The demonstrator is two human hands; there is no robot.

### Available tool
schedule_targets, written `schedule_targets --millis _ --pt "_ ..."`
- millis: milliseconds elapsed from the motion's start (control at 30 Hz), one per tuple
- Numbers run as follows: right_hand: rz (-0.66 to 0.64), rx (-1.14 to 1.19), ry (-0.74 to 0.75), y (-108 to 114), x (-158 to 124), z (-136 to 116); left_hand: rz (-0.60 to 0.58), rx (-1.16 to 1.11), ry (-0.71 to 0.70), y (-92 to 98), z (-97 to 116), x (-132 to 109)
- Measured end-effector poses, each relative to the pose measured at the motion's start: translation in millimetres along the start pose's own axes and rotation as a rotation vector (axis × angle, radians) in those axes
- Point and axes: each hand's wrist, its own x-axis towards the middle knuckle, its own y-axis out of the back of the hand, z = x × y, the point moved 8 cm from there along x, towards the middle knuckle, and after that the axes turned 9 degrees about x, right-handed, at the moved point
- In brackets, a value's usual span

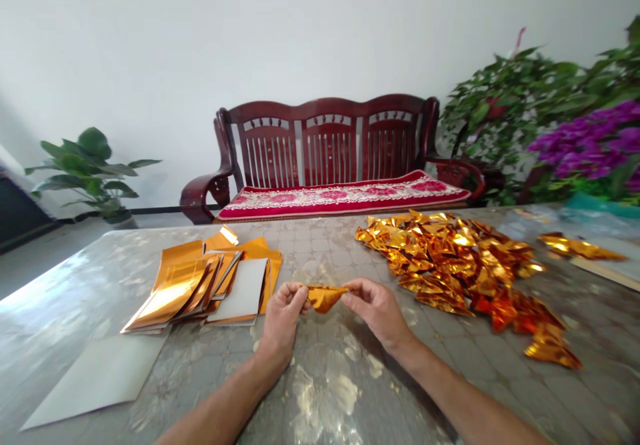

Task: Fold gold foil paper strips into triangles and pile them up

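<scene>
My left hand [283, 308] and my right hand [377, 311] pinch a small folded piece of gold foil [325, 297] between their fingertips, one at each end, above the marble-patterned table [320, 251]. The piece is roughly triangular, with its point down. To the left of my left hand lies a loose stack of gold foil sheets [210, 285] with white backs. To the right of my right hand sits a large heap of folded gold foil triangles [460, 265]. A plain white sheet [95, 381] lies nearer, at the table's left.
A smaller strip of gold foil pieces [575, 247] lies on a pale board [600, 265] at the right edge. Beyond the table stand a dark wooden bench [330, 131] with a red cushion [340, 198], a potted plant [90, 168], and purple-flowered greenery [585, 145].
</scene>
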Motion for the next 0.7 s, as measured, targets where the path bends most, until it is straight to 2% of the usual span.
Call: schedule_targets --millis 333,500,600,700 --pt "0.094 -0.178 0.025 6.8 1.3 -3.0 -0.013 -0.021 -0.025 -6.7 3.5 -4.3" --pt "0.124 -0.262 0.096 10.8 1.3 -10.3 -0.031 0.006 -0.035 -8.7 3.8 -4.9" --pt "0.101 -0.285 0.11 9.8 2.4 -9.0 -0.045 -0.002 -0.026 -9.3 1.8 -4.3" --pt "0.052 -0.208 0.1 6.9 3.4 -1.9 -0.044 -0.016 -0.017 -7.3 -0.7 -2.4"
